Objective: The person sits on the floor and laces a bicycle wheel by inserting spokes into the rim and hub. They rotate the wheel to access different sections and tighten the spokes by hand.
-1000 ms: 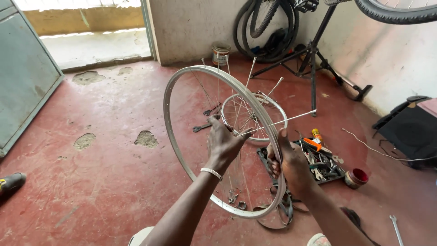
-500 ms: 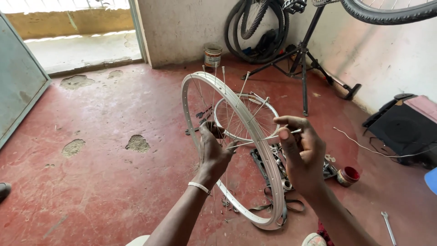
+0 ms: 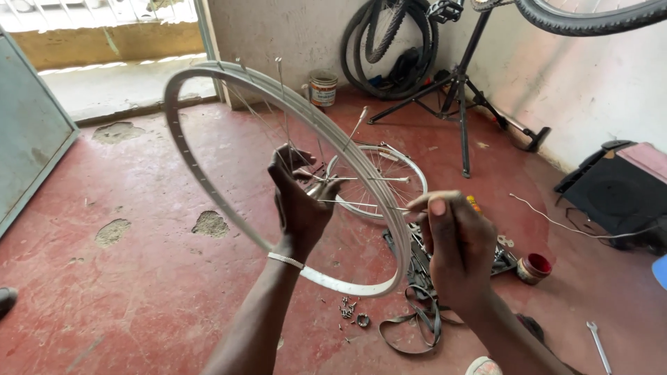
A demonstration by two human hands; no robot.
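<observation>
A bare silver bicycle rim (image 3: 208,187) with several loose spokes hangs in front of me, tilted above the red floor. My left hand (image 3: 300,205) reaches through the rim and grips the hub (image 3: 316,186) at its middle. My right hand (image 3: 455,243) sits just outside the rim's right side, with fingers pinched on the outer end of one thin spoke (image 3: 361,205) that runs from the hub. A white band circles my left wrist.
A second spoked wheel (image 3: 396,173) lies on the floor behind. A tool tray (image 3: 500,260), small red tin (image 3: 533,267), wrench (image 3: 597,344), rubber strip (image 3: 417,326) and small loose parts lie nearby. A repair stand (image 3: 462,90), tyres (image 3: 389,48), paint can (image 3: 323,89) and black case (image 3: 618,194) stand at the back and right.
The rim has swung up and to the left and looks larger and nearer. My right hand has dropped lower and slid along to the spoke's end. My left hand stays on the hub.
</observation>
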